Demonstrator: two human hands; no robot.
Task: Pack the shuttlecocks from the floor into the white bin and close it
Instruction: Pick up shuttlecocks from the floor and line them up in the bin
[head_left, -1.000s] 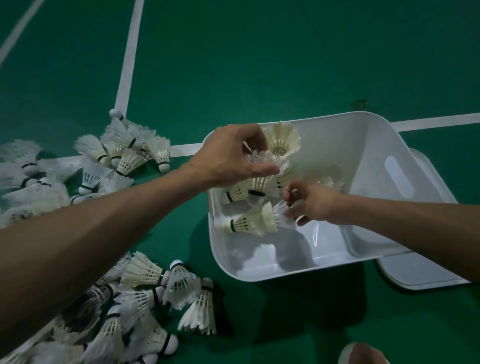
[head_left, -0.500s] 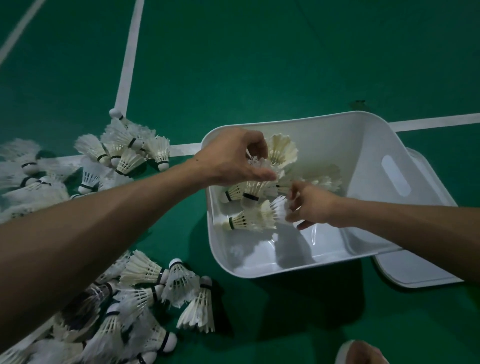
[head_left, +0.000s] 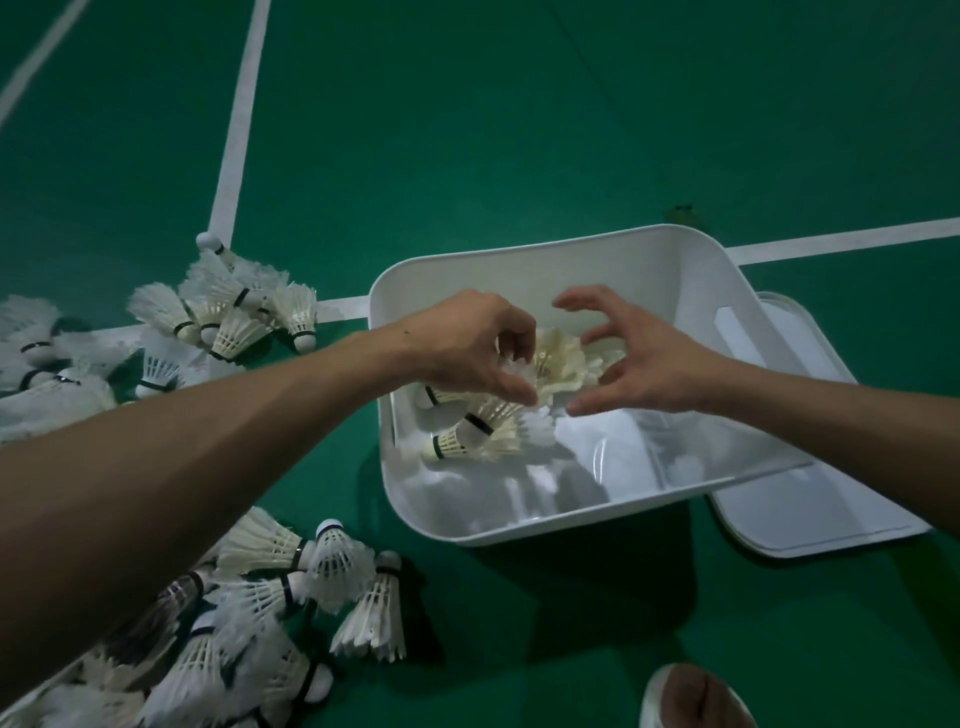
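The white bin (head_left: 524, 260) stands open on the green floor. Several shuttlecocks (head_left: 470, 439) lie in its left half, and cream ones (head_left: 563, 358) lie between my hands. My left hand (head_left: 475, 348) reaches over the bin's left rim. Its fingers and thumb curl round the white feathers of a shuttlecock (head_left: 515, 371). My right hand (head_left: 641, 364) hovers over the bin with spread fingers and holds nothing. Many more shuttlecocks lie on the floor in a far pile (head_left: 234, 317) and a near pile (head_left: 311, 582), both left of the bin.
The bin's white lid (head_left: 831, 514) lies flat on the floor, partly under the bin's right side. White court lines (head_left: 236, 135) cross the green floor. A foot (head_left: 691, 696) shows at the bottom edge.
My right hand let go of the shuttlecocks it pinched and opened, rising slightly. The cream shuttlecocks dropped from my left hand's grip into the bin.
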